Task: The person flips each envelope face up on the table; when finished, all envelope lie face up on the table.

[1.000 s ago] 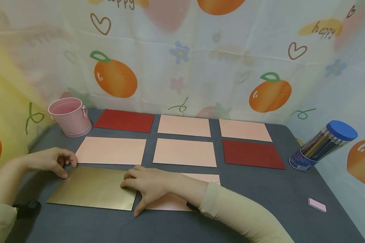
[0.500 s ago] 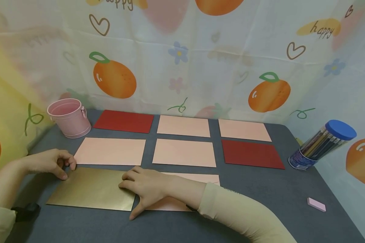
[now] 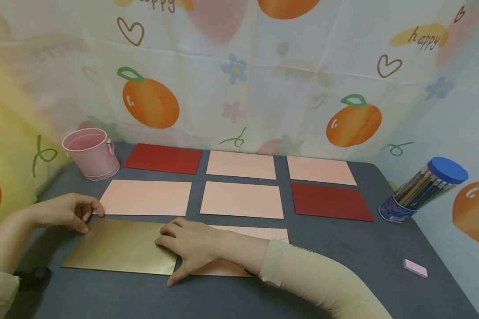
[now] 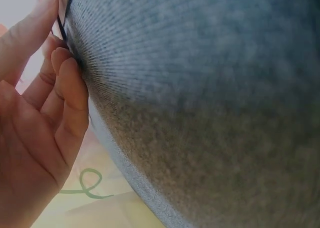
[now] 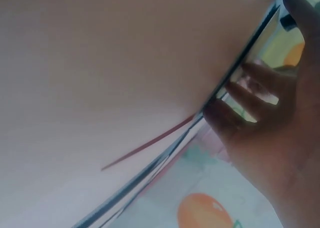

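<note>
Head: looks forward and down across table toward curtain at 12 o'clock, widest.
Left wrist: skims close over table, past left hand at 9 o'clock.
Right wrist: skims close over pink card, tilted, past right hand at 3 o'clock.
Shared by head and wrists: curtain.

Left grip at thin pale sheet, perhaps touching; grey tabletop blurred, printed cloth behind.
</note>
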`<action>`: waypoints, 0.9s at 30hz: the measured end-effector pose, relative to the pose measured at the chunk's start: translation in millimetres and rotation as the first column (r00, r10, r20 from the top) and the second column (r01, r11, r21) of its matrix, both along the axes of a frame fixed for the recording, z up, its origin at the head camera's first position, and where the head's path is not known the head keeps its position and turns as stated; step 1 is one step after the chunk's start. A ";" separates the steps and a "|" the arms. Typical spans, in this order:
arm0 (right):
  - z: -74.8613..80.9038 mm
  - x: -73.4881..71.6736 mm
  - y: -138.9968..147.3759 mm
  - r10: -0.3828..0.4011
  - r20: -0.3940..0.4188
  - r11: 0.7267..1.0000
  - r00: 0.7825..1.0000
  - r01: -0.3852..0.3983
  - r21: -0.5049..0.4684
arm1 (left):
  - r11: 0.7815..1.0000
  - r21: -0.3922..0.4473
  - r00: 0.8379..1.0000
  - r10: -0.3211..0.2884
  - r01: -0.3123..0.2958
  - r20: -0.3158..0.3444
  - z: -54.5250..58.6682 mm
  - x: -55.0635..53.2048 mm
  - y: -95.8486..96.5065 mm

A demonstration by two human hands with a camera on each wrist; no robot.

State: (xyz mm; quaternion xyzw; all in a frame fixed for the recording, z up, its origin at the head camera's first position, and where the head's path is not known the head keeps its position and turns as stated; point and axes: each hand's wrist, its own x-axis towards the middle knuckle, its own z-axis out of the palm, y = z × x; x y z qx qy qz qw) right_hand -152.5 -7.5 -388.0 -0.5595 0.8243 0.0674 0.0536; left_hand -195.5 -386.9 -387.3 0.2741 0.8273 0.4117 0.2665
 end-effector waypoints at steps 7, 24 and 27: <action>-0.1 -1.9 1.3 -0.026 0.013 1.000 1.000 0.026 0.009 | 0.999 -0.017 0.999 0.037 -0.037 -0.015 -0.3 0.9 -2.2; 8.4 -7.7 7.1 0.039 0.106 0.984 0.994 -0.020 -0.175 | 0.996 -0.084 0.998 0.032 -0.036 -0.045 -1.1 3.8 -7.9; 9.4 -11.9 10.0 0.032 0.112 0.968 0.993 -0.003 -0.252 | 0.999 -0.032 1.000 -0.013 0.013 0.025 -1.0 3.7 -14.7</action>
